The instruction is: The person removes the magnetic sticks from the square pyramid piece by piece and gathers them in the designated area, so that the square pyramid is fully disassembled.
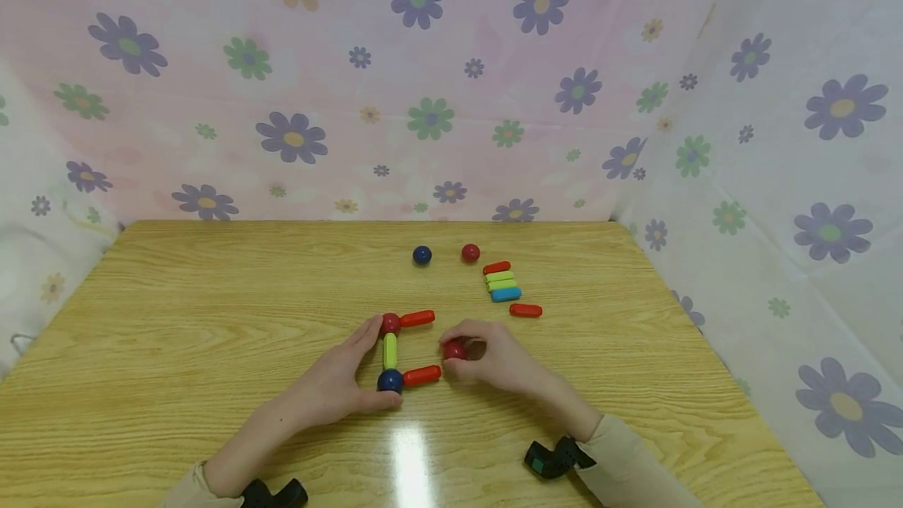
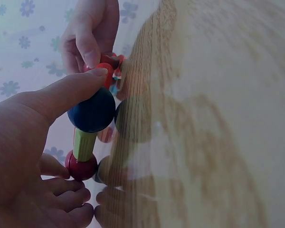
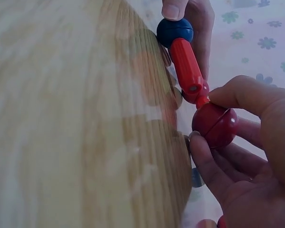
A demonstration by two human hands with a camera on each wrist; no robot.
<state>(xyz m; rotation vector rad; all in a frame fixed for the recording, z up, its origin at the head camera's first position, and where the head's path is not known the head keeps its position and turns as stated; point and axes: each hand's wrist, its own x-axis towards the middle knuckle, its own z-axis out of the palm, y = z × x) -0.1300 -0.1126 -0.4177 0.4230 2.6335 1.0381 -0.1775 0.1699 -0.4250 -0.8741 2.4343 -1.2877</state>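
My left hand [image 1: 337, 384] spans a joined piece lying on the table, thumb at a dark blue ball [image 1: 390, 382] and fingertips against a red ball [image 1: 390, 324]. A yellow-green rod [image 1: 390, 351] links these two balls. From each ball a red rod sticks out to the right, the far one [image 1: 418, 318] and the near one [image 1: 422, 375] about parallel. My right hand [image 1: 498, 359] pinches a loose red ball [image 3: 215, 125] between thumb and fingers, just right of the rods' free ends. In the left wrist view, the thumb [image 2: 71, 92] lies over the blue ball.
Farther back stand another blue ball [image 1: 422, 255] and a red ball [image 1: 470, 253]. To their right lie a red rod [image 1: 497, 267], two yellow-green rods [image 1: 501, 281] and a blue rod [image 1: 505, 295] in a row, with a separate red rod [image 1: 526, 310] nearer. Flowered cloth [image 1: 430, 61] hangs behind the table.
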